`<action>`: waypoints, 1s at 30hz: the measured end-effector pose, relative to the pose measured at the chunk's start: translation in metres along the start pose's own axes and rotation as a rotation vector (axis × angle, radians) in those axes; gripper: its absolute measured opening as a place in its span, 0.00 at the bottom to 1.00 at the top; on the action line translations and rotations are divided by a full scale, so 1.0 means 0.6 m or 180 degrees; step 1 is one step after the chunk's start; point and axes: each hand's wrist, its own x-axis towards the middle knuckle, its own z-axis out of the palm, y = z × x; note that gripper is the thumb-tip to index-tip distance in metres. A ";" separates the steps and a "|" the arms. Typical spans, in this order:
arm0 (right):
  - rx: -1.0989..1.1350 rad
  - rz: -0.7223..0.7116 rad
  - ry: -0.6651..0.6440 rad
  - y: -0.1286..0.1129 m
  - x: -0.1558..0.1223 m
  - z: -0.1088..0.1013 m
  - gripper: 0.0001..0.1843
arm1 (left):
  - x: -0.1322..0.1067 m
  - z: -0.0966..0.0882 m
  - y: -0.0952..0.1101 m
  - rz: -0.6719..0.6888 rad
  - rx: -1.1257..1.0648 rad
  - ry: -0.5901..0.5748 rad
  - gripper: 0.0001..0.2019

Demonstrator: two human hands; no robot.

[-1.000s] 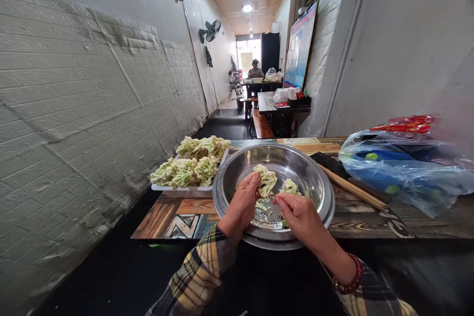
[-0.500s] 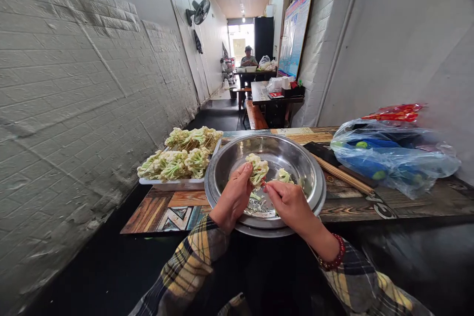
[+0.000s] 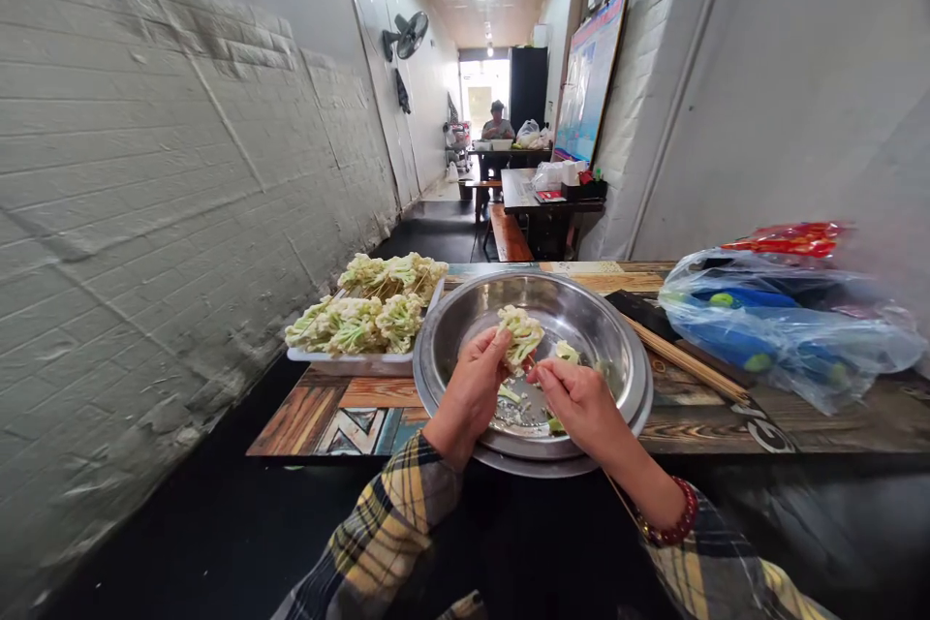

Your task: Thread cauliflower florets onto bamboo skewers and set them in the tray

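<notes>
The left hand [image 3: 469, 392] pinches a piece of cauliflower [image 3: 520, 337] between thumb and fingers, above the bowl [image 3: 430, 370]. Just right of the cauliflower and slightly lower, the right hand [image 3: 577, 399] presses its fingertips together, apparently on a thin stick [image 3: 618, 494] slanting from beneath the wrist up-left toward the cauliflower.

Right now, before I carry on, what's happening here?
A person's left hand holds a cauliflower piece over a metal bowl. The right hand, close beside it, grips what looks like a thin stick. More cauliflower is heaped in a white tray to the left; a bundle of sticks lies to the right.
</notes>
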 end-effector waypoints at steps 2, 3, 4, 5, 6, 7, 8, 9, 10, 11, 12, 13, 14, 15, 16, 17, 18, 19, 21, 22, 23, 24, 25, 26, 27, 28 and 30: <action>-0.0043 -0.0043 0.0003 -0.002 -0.002 0.003 0.17 | -0.001 -0.002 -0.002 -0.0052 0.0021 0.0028 0.16; -0.0051 -0.0040 0.0012 -0.003 -0.003 0.005 0.17 | -0.001 -0.003 -0.003 -0.0084 0.0018 0.0032 0.16; -0.0055 -0.0028 0.0022 -0.005 -0.004 0.006 0.17 | -0.001 -0.003 -0.003 -0.0105 -0.0002 0.0024 0.16; -0.0063 -0.0022 0.0029 -0.006 -0.005 0.007 0.16 | -0.001 -0.003 -0.004 -0.0101 -0.0043 0.0013 0.16; -0.0078 -0.0025 0.0033 -0.007 -0.005 0.009 0.16 | -0.001 -0.003 -0.005 -0.0077 -0.0094 0.0002 0.16; -0.0105 -0.0030 0.0035 -0.008 -0.006 0.010 0.17 | 0.000 -0.003 -0.005 -0.0041 -0.0147 -0.0008 0.17; -0.0139 -0.0030 0.0040 -0.010 -0.006 0.011 0.17 | 0.000 -0.003 -0.005 -0.0009 -0.0198 -0.0015 0.17; -0.0172 -0.0028 0.0048 -0.011 -0.005 0.012 0.17 | 0.000 -0.002 -0.005 0.0008 -0.0241 -0.0021 0.17; -0.0197 -0.0020 0.0056 -0.013 -0.005 0.013 0.17 | 0.000 -0.002 -0.005 0.0010 -0.0270 -0.0021 0.17; -0.0208 -0.0012 0.0061 -0.015 -0.004 0.014 0.17 | 0.000 -0.002 -0.004 0.0004 -0.0289 -0.0015 0.17; -0.0212 -0.0013 0.0063 -0.017 -0.004 0.015 0.17 | 0.000 -0.002 -0.004 0.0000 -0.0304 -0.0002 0.17; -0.0216 -0.0021 0.0066 -0.019 -0.003 0.016 0.17 | -0.001 -0.002 -0.004 0.0003 -0.0321 0.0013 0.17; -0.0228 -0.0028 0.0075 -0.021 -0.002 0.018 0.17 | -0.001 -0.002 -0.003 0.0017 -0.0338 0.0022 0.17; -0.0243 -0.0031 0.0096 -0.023 -0.002 0.019 0.17 | -0.002 -0.002 -0.003 0.0040 -0.0354 0.0024 0.17; -0.0256 -0.0029 0.0125 -0.024 -0.002 0.020 0.17 | -0.003 -0.002 -0.003 0.0065 -0.0368 0.0019 0.17; -0.0260 -0.0027 0.0156 -0.025 -0.002 0.022 0.17 | -0.003 -0.002 -0.003 0.0085 -0.0378 0.0003 0.16; -0.0255 -0.0026 0.0180 -0.025 -0.002 0.023 0.17 | -0.003 -0.001 -0.003 0.0101 -0.0381 -0.0014 0.16; -0.0240 -0.0029 0.0193 -0.025 -0.003 0.024 0.17 | -0.003 -0.001 -0.004 0.0114 -0.0380 -0.0028 0.16; -0.0219 -0.0046 0.0218 -0.024 -0.003 0.025 0.17 | -0.002 0.000 -0.004 0.0123 -0.0376 -0.0055 0.15; -0.0234 -0.0054 0.0243 -0.024 -0.003 0.025 0.17 | -0.002 0.000 -0.004 0.0123 -0.0381 -0.0065 0.15; -0.0255 -0.0070 0.0277 -0.023 -0.003 0.025 0.17 | -0.001 0.001 -0.004 0.0122 -0.0386 -0.0077 0.15; -0.0272 -0.0088 0.0309 -0.023 -0.003 0.024 0.17 | -0.001 0.001 -0.004 0.0124 -0.0395 -0.0086 0.15; -0.0272 -0.0106 0.0335 -0.023 -0.002 0.023 0.17 | -0.001 0.001 -0.004 0.0118 -0.0405 -0.0095 0.15; -0.0251 -0.0120 0.0345 -0.023 -0.002 0.022 0.17 | -0.001 0.002 -0.003 0.0104 -0.0418 -0.0102 0.15; -0.0212 -0.0118 0.0335 -0.023 -0.001 0.021 0.17 | -0.001 0.002 -0.003 0.0087 -0.0437 -0.0104 0.15; -0.0155 -0.0097 0.0312 -0.022 0.000 0.019 0.17 | -0.002 0.002 -0.002 0.0074 -0.0462 -0.0103 0.15; -0.0050 -0.0027 0.0246 -0.022 0.001 0.017 0.18 | -0.003 0.001 0.000 0.0075 -0.0500 -0.0089 0.14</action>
